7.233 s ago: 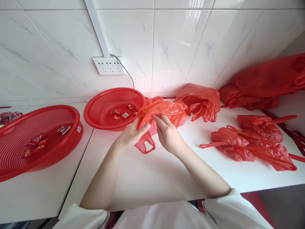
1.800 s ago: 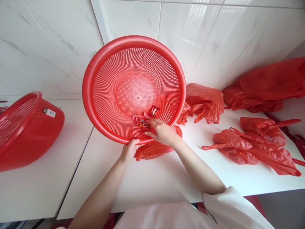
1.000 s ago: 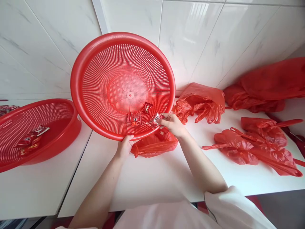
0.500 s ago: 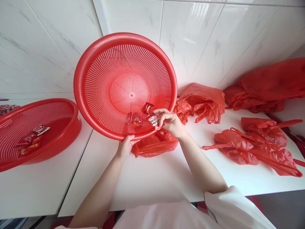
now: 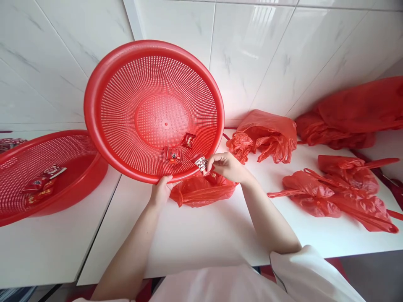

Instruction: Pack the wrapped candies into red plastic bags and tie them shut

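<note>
My left hand [image 5: 161,191] grips the bottom rim of a big red perforated basket [image 5: 159,71], which is tilted so its inside faces me. A few small red packets [image 5: 172,154] lie low inside it, one of them [image 5: 189,140] a bit apart. Between the fingertips of my right hand [image 5: 225,164] is a red and white patterned packet [image 5: 200,162], held at the basket's lower right rim. Directly below, a red plastic bag [image 5: 204,193] rests on the white table, partly hidden by the basket, with a red packet at its opening.
Another red basket [image 5: 94,174] with several packets [image 5: 47,180] stands at the left. Tied red bags [image 5: 311,195] lie at the right, and more red bags [image 5: 267,126] sit along the tiled wall. A seam [image 5: 100,222] runs between two white tables.
The basket has shifted left with my left hand. My right hand has drawn the patterned packet to the rim, away from the other packets, and its fingers are now closer together.
</note>
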Demonstrator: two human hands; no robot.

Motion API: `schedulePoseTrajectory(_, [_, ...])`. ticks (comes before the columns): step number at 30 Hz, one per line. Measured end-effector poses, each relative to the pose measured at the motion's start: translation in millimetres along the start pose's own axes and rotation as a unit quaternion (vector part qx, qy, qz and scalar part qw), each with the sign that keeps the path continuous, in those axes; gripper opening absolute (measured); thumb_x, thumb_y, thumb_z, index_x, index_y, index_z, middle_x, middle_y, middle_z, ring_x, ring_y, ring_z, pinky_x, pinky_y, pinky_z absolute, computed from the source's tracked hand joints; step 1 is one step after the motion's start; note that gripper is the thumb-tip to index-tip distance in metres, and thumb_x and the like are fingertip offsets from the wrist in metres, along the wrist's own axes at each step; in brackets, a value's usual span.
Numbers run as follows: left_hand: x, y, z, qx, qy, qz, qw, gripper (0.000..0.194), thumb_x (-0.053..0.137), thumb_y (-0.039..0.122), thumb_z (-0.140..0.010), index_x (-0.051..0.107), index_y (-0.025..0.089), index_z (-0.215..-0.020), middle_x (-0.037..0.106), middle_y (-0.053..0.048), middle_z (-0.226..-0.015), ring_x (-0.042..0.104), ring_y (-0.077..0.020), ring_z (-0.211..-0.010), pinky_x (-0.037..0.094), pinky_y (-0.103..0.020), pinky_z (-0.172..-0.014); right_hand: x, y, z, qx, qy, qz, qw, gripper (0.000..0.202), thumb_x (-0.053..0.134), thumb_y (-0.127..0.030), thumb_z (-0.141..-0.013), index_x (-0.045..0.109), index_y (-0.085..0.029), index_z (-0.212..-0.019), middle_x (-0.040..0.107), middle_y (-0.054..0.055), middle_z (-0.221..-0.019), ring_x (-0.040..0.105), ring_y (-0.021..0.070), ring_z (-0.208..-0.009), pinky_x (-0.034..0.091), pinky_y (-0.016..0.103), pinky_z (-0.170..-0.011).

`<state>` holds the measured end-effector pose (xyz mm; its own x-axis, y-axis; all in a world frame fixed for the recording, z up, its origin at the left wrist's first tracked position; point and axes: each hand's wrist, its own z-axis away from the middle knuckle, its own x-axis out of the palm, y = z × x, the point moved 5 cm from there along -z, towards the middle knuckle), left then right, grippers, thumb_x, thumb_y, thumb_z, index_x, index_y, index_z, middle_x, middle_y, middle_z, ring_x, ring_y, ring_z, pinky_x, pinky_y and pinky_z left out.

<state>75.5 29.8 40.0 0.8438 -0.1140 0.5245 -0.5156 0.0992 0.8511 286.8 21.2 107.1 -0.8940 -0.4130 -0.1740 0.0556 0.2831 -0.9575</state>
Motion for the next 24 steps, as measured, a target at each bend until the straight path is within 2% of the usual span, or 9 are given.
schedulePoseTrajectory(3, [-2.5,3,-1,0.021,-0.001,-0.003,1.000,0.036,0.057,0.016,-0.074,0.066,0.015,-0.109,0.069,-0.010,-0.111,0.062,-0.0298,-0.111,0.049,-0.050,-0.096,0,-3,3,0.000,-0.048,0.069,0.996,0.029,0.045,-0.008,-0.081,0.071,-0.019,-0.085,0.073,0.003,-0.089,0.067,0.0160,-0.086,0.051,0.032,-0.084])
schedulePoseTrajectory(5, [-4.8,5,-1,0.031,0.007,-0.010,0.999,0.033,0.056,0.017,-0.075,0.067,0.014,-0.106,0.070,-0.010,-0.107,0.063,-0.0297,-0.108,0.049,-0.051,-0.095,-3,-2,4,0.003,-0.061,0.117,0.991,0.033,0.042,-0.006,-0.080,0.072,-0.020,-0.085,0.073,0.001,-0.090,0.067,0.0158,-0.086,0.051,0.032,-0.084])
schedulePoseTrajectory(8, [-4.9,6,-2,0.029,0.006,-0.016,0.999,0.030,0.055,0.019,-0.076,0.068,0.012,-0.103,0.071,-0.012,-0.104,0.064,-0.0305,-0.106,0.048,-0.053,-0.096,-5,5,5,0.012,-0.067,0.182,0.981,0.039,0.040,0.000,-0.075,0.072,-0.021,-0.081,0.073,0.000,-0.089,0.066,0.0145,-0.083,0.050,0.029,-0.082])
schedulePoseTrajectory(13, [-2.0,10,-2,0.042,0.009,-0.007,0.999,0.038,0.056,0.018,-0.074,0.065,0.014,-0.110,0.071,-0.010,-0.104,0.065,-0.0305,-0.104,0.048,-0.055,-0.095,-2,15,5,0.012,-0.075,0.279,0.957,0.044,0.037,0.006,-0.063,0.071,-0.021,-0.068,0.071,0.000,-0.086,0.065,0.0141,-0.082,0.049,0.026,-0.080])
schedulePoseTrajectory(15, [-2.3,8,-1,0.037,0.014,-0.010,0.999,0.040,0.057,0.018,-0.073,0.064,0.014,-0.112,0.071,-0.010,-0.104,0.065,-0.0306,-0.103,0.051,-0.054,-0.092,-2,12,4,-0.001,-0.043,0.306,0.951,0.042,0.038,0.006,-0.065,0.070,-0.020,-0.071,0.070,0.001,-0.086,0.064,0.0148,-0.082,0.049,0.027,-0.079])
schedulePoseTrajectory(20, [0.7,-4,5,0.013,0.016,-0.019,1.000,0.043,0.062,0.017,-0.073,0.062,0.019,-0.115,0.070,-0.007,-0.108,0.065,-0.0296,-0.103,0.056,-0.048,-0.085,5,-10,1,-0.092,0.059,0.308,0.945,0.035,0.039,0.000,-0.083,0.067,-0.019,-0.095,0.067,0.005,-0.095,0.063,0.0159,-0.088,0.050,0.030,-0.082])
schedulePoseTrajectory(24, [16.1,-23,19,-0.045,-0.052,-0.025,0.997,0.037,0.062,0.021,-0.078,0.062,0.021,-0.115,0.069,-0.008,-0.113,0.065,-0.0292,-0.106,0.057,-0.045,-0.082,24,-13,-4,-0.116,0.087,0.346,0.927,0.031,0.046,-0.016,-0.092,0.057,-0.021,-0.120,0.060,0.010,-0.119,0.057,0.0218,-0.111,0.047,0.038,-0.096])
